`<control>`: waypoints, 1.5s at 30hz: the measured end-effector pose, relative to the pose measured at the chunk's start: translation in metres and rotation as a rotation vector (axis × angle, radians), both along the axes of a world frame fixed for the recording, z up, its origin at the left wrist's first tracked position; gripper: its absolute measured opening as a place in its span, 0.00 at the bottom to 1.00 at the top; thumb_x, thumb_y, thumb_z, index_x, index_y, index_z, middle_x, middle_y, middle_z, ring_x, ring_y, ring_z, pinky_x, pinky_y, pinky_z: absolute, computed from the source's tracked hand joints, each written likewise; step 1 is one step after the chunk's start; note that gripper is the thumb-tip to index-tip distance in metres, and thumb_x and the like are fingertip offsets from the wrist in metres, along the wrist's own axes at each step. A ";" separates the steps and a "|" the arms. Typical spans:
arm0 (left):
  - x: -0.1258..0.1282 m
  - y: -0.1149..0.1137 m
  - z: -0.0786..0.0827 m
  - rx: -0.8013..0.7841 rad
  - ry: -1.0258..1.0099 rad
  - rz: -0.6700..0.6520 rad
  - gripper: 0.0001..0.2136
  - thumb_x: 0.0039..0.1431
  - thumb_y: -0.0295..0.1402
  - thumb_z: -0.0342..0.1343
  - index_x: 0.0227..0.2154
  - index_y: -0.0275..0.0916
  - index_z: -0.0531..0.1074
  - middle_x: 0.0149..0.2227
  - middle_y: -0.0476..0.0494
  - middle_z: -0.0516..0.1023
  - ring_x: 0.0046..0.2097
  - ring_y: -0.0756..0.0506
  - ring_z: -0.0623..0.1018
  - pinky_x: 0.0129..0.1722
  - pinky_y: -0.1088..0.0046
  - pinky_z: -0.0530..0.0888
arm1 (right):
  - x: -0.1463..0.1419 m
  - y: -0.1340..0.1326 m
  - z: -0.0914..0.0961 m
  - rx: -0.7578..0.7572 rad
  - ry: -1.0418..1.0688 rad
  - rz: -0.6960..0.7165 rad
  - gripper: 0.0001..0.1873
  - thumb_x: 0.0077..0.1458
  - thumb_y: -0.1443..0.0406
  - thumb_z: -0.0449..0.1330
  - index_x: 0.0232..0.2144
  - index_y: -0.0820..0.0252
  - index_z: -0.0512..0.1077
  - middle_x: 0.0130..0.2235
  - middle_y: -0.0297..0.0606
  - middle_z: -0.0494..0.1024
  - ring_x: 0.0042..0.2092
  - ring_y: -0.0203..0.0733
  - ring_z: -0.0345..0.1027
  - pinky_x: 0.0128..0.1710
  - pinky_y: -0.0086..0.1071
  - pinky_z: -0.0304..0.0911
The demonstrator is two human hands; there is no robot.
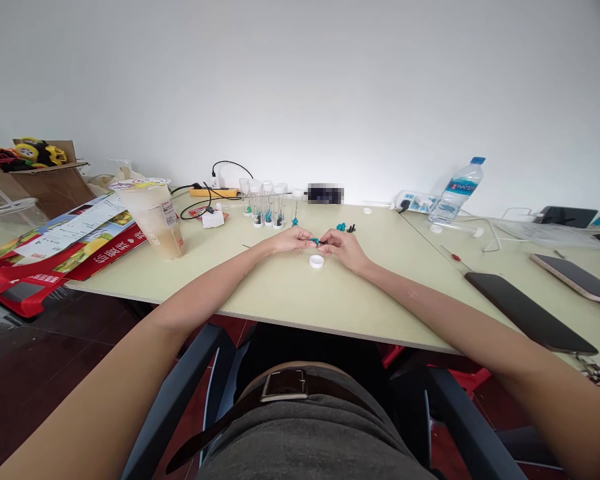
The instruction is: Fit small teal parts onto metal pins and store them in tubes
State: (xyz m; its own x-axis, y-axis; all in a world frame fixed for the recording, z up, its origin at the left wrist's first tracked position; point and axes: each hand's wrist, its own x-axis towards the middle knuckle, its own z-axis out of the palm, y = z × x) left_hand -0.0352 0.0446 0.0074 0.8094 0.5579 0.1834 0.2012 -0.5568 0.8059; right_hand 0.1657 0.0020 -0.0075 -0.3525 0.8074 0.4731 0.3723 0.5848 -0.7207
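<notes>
Both my hands meet over the pale green table (280, 293). My left hand (293, 239) and my right hand (341, 244) are closed in a pinch on a small teal and black piece (316, 241) held between them. A white round cap (317, 261) lies on the table just in front of the hands. A few more small teal and black pieces (344, 227) lie just beyond my right hand. Behind the hands stand several clear tubes with white caps (266, 203), some holding teal and dark pieces.
A large plastic cup with a pale drink (156, 219) stands at the left, next to a red printed bag (55, 250). A water bottle (455, 190) stands at the right rear. Two dark phones (527, 312) (575, 279) lie at the right. A power strip with cables (215, 191) sits at the back.
</notes>
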 end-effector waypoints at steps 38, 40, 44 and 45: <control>0.012 -0.003 -0.005 0.524 -0.052 0.288 0.11 0.54 0.37 0.52 0.36 0.36 0.69 0.26 0.51 0.73 0.28 0.51 0.68 0.30 0.76 0.62 | 0.001 -0.002 -0.001 0.253 -0.050 -0.114 0.06 0.52 0.63 0.55 0.35 0.56 0.67 0.30 0.32 0.74 0.30 0.40 0.71 0.34 0.36 0.66; 0.012 -0.003 -0.005 0.482 -0.081 0.273 0.11 0.52 0.38 0.53 0.36 0.37 0.68 0.26 0.51 0.72 0.28 0.51 0.69 0.30 0.77 0.62 | 0.001 -0.002 0.000 0.234 -0.018 -0.113 0.06 0.52 0.62 0.56 0.34 0.56 0.67 0.30 0.32 0.74 0.30 0.39 0.71 0.34 0.36 0.66; 0.013 -0.003 -0.008 0.454 -0.104 0.211 0.11 0.52 0.38 0.54 0.34 0.36 0.66 0.27 0.50 0.72 0.29 0.52 0.69 0.30 0.77 0.63 | 0.000 -0.002 0.000 0.215 0.010 -0.112 0.07 0.50 0.61 0.57 0.33 0.56 0.67 0.31 0.33 0.75 0.31 0.39 0.72 0.35 0.35 0.67; 0.013 -0.004 -0.008 0.456 -0.104 0.202 0.10 0.52 0.38 0.54 0.34 0.36 0.67 0.27 0.50 0.72 0.29 0.52 0.69 0.30 0.77 0.63 | 0.000 -0.001 0.000 0.216 0.009 -0.111 0.06 0.50 0.62 0.57 0.33 0.56 0.67 0.31 0.33 0.75 0.32 0.40 0.72 0.35 0.35 0.67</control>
State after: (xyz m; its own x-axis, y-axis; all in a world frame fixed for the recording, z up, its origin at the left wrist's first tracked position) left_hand -0.0225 0.0411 -0.0007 0.6585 0.5456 0.5184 0.2727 -0.8149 0.5114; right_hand 0.1659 0.0009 -0.0078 -0.2619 0.7205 0.6421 0.4369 0.6818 -0.5868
